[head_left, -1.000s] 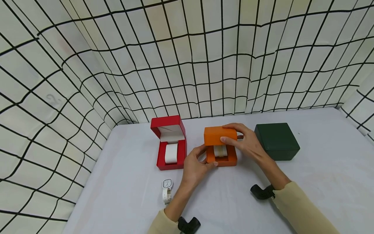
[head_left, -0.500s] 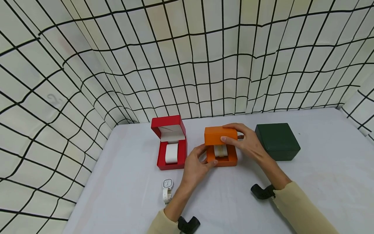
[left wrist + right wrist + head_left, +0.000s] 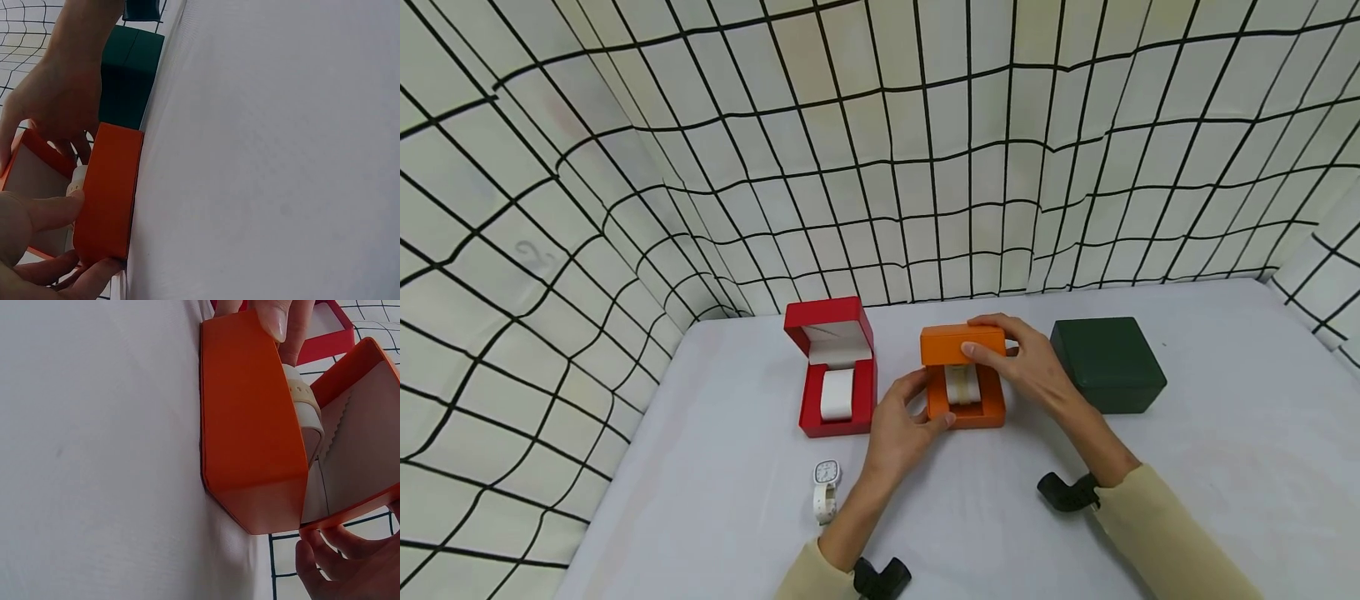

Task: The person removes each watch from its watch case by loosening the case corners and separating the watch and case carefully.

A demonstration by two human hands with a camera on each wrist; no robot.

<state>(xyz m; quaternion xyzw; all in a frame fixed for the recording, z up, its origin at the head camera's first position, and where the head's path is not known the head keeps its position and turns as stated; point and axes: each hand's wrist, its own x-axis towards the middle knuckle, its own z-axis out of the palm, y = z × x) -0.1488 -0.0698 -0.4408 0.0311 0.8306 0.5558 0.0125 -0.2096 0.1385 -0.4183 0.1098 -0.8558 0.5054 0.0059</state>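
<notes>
An orange watch box (image 3: 967, 417) stands partly open on the table, its lid (image 3: 943, 347) tilted up over the base. Inside lies a white cushion (image 3: 961, 385) with a cream watch strap (image 3: 302, 394) around it. My left hand (image 3: 897, 432) grips the base at its left side, thumb over the front rim. My right hand (image 3: 1028, 363) holds the lid at its right end, thumb on the front face and fingers behind. The lid hides part of the cushion in the head view. A white watch (image 3: 826, 487) lies on the table beside my left forearm.
To the left, a red watch box (image 3: 808, 408) stands open with a white cushion (image 3: 837, 395) inside. A closed dark green box (image 3: 1108, 362) is on the right, close to my right hand. Black netting (image 3: 925, 158) over white walls borders the table (image 3: 715, 467).
The orange lid has tipped back slightly in my right hand, so more of the cushion shows. My left hand keeps its grip on the base.
</notes>
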